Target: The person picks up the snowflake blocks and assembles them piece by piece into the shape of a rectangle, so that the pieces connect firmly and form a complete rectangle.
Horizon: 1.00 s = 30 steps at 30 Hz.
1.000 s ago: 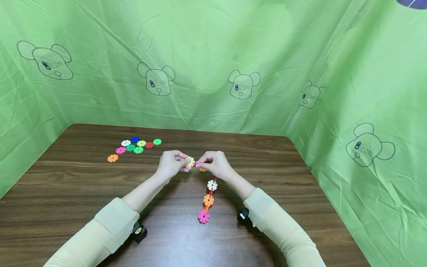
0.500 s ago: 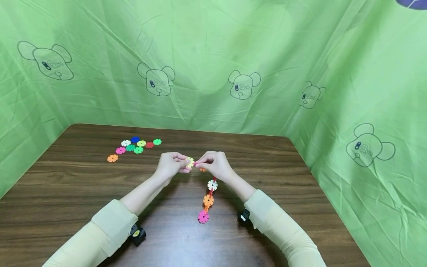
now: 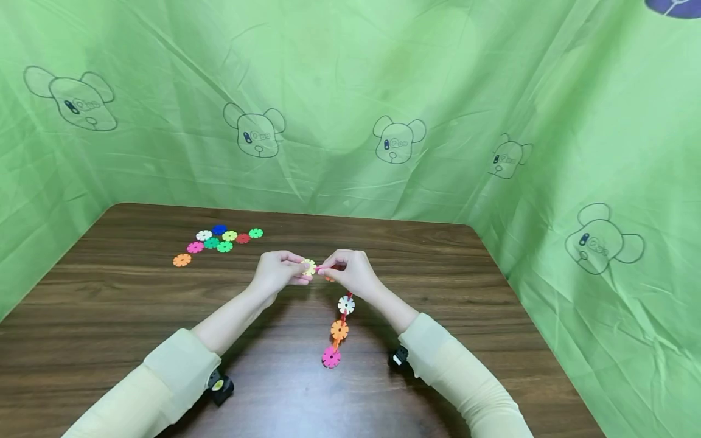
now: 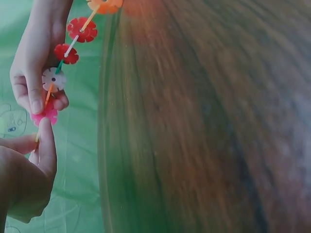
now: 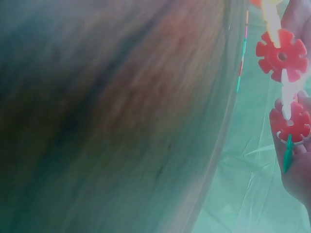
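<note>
My left hand (image 3: 275,274) pinches a yellow notched flower disc (image 3: 310,266) between thumb and fingers. Facing it, my right hand (image 3: 355,272) pinches a pink notched disc (image 4: 48,115), the near end of a chain of interlocked discs. The yellow disc's edge meets the pink one's rim. From the right hand the chain runs down toward the front, past a white disc (image 3: 346,305) and an orange disc (image 3: 339,330) to a pink end disc (image 3: 331,357). Red discs (image 5: 282,56) of the chain show in the right wrist view. The right hand hides part of the chain in the head view.
Loose discs lie at the back left of the wooden table (image 3: 137,316), among them a blue disc (image 3: 219,229), a red disc (image 3: 243,238) and, a little apart, an orange disc (image 3: 182,260). A green curtain (image 3: 328,182) surrounds the table's back and sides.
Both hands keep their pinch on the yellow and pink discs, almost in place. The left forearm shifts slightly outward and down, and the whole head view drifts a little.
</note>
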Each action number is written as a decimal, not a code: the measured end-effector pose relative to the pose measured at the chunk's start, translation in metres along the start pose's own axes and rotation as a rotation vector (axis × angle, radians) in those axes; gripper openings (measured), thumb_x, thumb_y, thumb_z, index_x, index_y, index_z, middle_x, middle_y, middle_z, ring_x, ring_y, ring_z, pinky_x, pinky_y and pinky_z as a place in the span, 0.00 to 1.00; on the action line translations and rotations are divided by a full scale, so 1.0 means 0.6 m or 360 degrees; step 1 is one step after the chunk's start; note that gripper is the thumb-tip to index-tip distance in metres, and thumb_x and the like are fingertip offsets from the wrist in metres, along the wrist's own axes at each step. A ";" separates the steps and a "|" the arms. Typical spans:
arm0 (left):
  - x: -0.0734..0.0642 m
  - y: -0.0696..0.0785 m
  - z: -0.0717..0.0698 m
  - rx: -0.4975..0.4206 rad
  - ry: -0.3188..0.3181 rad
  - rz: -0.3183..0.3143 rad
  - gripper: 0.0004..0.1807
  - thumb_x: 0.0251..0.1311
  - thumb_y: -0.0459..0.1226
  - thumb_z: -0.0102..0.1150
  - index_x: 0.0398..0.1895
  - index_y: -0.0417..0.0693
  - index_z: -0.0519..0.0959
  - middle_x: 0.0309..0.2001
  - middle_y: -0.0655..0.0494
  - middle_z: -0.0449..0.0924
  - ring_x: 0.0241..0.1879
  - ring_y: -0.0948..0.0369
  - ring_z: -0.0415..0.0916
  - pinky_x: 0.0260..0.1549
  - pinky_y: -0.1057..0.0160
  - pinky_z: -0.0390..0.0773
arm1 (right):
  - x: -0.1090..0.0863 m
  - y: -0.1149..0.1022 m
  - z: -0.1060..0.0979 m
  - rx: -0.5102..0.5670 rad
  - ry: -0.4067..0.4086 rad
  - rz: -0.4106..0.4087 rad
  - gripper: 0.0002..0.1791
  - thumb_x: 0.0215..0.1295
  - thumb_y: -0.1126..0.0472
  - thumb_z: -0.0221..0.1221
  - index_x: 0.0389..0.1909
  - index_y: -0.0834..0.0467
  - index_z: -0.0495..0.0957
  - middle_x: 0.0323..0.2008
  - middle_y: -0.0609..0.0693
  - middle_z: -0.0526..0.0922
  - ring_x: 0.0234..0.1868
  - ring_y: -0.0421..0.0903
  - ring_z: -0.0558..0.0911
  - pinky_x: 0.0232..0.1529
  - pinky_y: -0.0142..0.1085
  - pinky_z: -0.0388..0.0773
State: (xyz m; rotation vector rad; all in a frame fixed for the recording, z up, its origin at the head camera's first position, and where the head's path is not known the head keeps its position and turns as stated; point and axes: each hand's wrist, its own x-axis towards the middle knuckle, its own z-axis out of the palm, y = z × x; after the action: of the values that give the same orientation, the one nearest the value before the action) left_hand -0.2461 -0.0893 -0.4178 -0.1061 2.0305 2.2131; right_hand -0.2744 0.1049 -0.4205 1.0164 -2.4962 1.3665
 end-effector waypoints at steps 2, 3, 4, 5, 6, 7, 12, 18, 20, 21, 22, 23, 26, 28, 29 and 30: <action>-0.001 0.001 -0.005 -0.0013 0.0000 -0.0021 0.14 0.58 0.26 0.59 0.44 0.24 0.72 0.31 0.41 0.83 0.25 0.58 0.84 0.33 0.61 0.83 | 0.001 -0.001 0.000 -0.0055 -0.0022 -0.0012 0.03 0.55 0.60 0.67 0.29 0.55 0.85 0.24 0.44 0.84 0.22 0.37 0.79 0.23 0.29 0.77; -0.001 0.002 -0.007 -0.0010 0.0000 -0.0023 0.14 0.58 0.27 0.59 0.44 0.24 0.72 0.31 0.42 0.83 0.26 0.58 0.84 0.33 0.61 0.83 | 0.001 -0.002 0.000 -0.0078 -0.0023 -0.0022 0.03 0.56 0.60 0.67 0.29 0.55 0.84 0.24 0.43 0.84 0.22 0.36 0.79 0.23 0.29 0.76; 0.000 0.003 -0.009 -0.0006 -0.0002 -0.0024 0.14 0.58 0.27 0.59 0.45 0.24 0.72 0.31 0.42 0.83 0.26 0.58 0.84 0.33 0.61 0.83 | 0.001 -0.003 -0.001 -0.0109 -0.0017 -0.0031 0.03 0.56 0.60 0.67 0.29 0.55 0.84 0.24 0.43 0.84 0.22 0.36 0.79 0.23 0.28 0.76; -0.001 0.005 -0.011 0.0000 0.0000 -0.0024 0.14 0.59 0.27 0.59 0.45 0.25 0.72 0.31 0.43 0.83 0.26 0.58 0.84 0.34 0.61 0.83 | 0.002 -0.003 -0.001 -0.0137 -0.0007 -0.0042 0.03 0.56 0.60 0.67 0.30 0.55 0.84 0.24 0.43 0.83 0.22 0.35 0.78 0.23 0.28 0.75; -0.001 0.006 -0.012 0.0011 0.0005 -0.0021 0.14 0.59 0.27 0.59 0.44 0.25 0.73 0.31 0.43 0.83 0.26 0.58 0.84 0.33 0.60 0.83 | 0.002 -0.004 -0.002 -0.0158 0.0001 -0.0050 0.03 0.57 0.60 0.67 0.30 0.55 0.84 0.24 0.42 0.83 0.22 0.34 0.78 0.23 0.27 0.75; -0.002 0.007 -0.013 0.0023 0.0006 -0.0018 0.13 0.59 0.28 0.59 0.44 0.26 0.73 0.31 0.43 0.83 0.26 0.58 0.84 0.33 0.60 0.83 | 0.002 -0.004 -0.003 -0.0176 0.0008 -0.0059 0.02 0.57 0.61 0.67 0.30 0.55 0.84 0.24 0.42 0.83 0.22 0.34 0.77 0.23 0.27 0.75; -0.005 0.009 -0.014 0.0094 -0.0041 0.0016 0.13 0.59 0.28 0.59 0.44 0.26 0.75 0.32 0.42 0.83 0.25 0.59 0.84 0.32 0.60 0.83 | 0.002 -0.003 -0.004 -0.0214 0.0008 -0.0098 0.02 0.57 0.61 0.66 0.30 0.55 0.84 0.26 0.42 0.83 0.24 0.32 0.76 0.25 0.26 0.75; -0.006 0.008 -0.014 0.0166 -0.0082 0.0073 0.15 0.58 0.29 0.61 0.45 0.25 0.77 0.30 0.44 0.84 0.22 0.62 0.82 0.27 0.63 0.83 | 0.001 -0.002 -0.004 -0.0176 -0.0013 -0.0132 0.02 0.57 0.61 0.66 0.30 0.55 0.84 0.27 0.42 0.84 0.24 0.33 0.77 0.25 0.26 0.76; -0.007 0.009 -0.013 0.0197 -0.0097 0.0097 0.15 0.58 0.29 0.61 0.45 0.25 0.77 0.30 0.45 0.84 0.21 0.63 0.81 0.26 0.65 0.83 | 0.001 -0.004 -0.004 -0.0166 -0.0029 -0.0156 0.02 0.57 0.62 0.66 0.30 0.55 0.85 0.27 0.43 0.84 0.24 0.33 0.77 0.25 0.27 0.76; -0.007 0.011 -0.013 0.0211 -0.0102 0.0110 0.15 0.58 0.29 0.61 0.45 0.26 0.78 0.30 0.45 0.84 0.21 0.63 0.81 0.25 0.66 0.82 | 0.001 -0.005 -0.004 -0.0166 -0.0036 -0.0164 0.02 0.57 0.62 0.66 0.30 0.55 0.85 0.27 0.43 0.84 0.24 0.33 0.76 0.25 0.27 0.76; -0.008 0.012 -0.012 0.0223 -0.0106 0.0122 0.15 0.58 0.29 0.61 0.45 0.26 0.78 0.30 0.45 0.84 0.21 0.64 0.80 0.25 0.66 0.82 | 0.001 -0.006 -0.005 -0.0166 -0.0042 -0.0168 0.02 0.57 0.62 0.66 0.30 0.55 0.85 0.27 0.43 0.84 0.23 0.33 0.76 0.25 0.27 0.76; -0.008 0.012 -0.012 0.0239 -0.0111 0.0133 0.15 0.58 0.29 0.61 0.45 0.26 0.78 0.30 0.44 0.84 0.21 0.64 0.80 0.25 0.66 0.82 | 0.002 -0.007 -0.004 -0.0165 -0.0046 -0.0175 0.02 0.57 0.62 0.66 0.30 0.55 0.85 0.27 0.43 0.84 0.23 0.33 0.76 0.25 0.27 0.76; -0.010 0.014 -0.011 0.0313 -0.0107 0.0178 0.14 0.58 0.29 0.62 0.44 0.27 0.79 0.31 0.42 0.84 0.20 0.64 0.79 0.24 0.67 0.82 | 0.002 -0.010 -0.004 -0.0156 -0.0045 -0.0183 0.02 0.57 0.62 0.65 0.29 0.56 0.85 0.26 0.43 0.84 0.22 0.34 0.76 0.24 0.26 0.75; -0.011 0.014 -0.011 0.0371 -0.0099 0.0222 0.13 0.58 0.30 0.62 0.43 0.28 0.80 0.31 0.40 0.84 0.21 0.63 0.80 0.24 0.67 0.82 | 0.002 -0.012 -0.003 -0.0138 -0.0040 -0.0191 0.02 0.57 0.62 0.66 0.29 0.56 0.85 0.25 0.44 0.83 0.21 0.35 0.76 0.23 0.27 0.74; -0.011 0.014 -0.010 0.0397 -0.0092 0.0245 0.12 0.58 0.30 0.61 0.43 0.28 0.80 0.32 0.40 0.84 0.21 0.63 0.80 0.24 0.67 0.82 | 0.002 -0.013 -0.003 -0.0121 -0.0038 -0.0193 0.03 0.57 0.62 0.66 0.28 0.57 0.85 0.24 0.44 0.83 0.21 0.37 0.76 0.22 0.27 0.74; -0.012 0.015 -0.010 0.0418 -0.0082 0.0264 0.12 0.58 0.30 0.61 0.42 0.28 0.81 0.32 0.39 0.84 0.21 0.62 0.80 0.24 0.67 0.82 | 0.003 -0.015 -0.002 -0.0111 -0.0034 -0.0188 0.03 0.57 0.62 0.66 0.28 0.57 0.85 0.24 0.44 0.83 0.21 0.37 0.76 0.22 0.27 0.74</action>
State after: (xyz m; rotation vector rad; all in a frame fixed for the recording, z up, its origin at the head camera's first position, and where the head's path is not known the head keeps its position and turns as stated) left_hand -0.2404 -0.0962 -0.4085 0.1498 2.3548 1.9868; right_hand -0.2705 0.1020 -0.4128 1.1492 -2.4369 1.2334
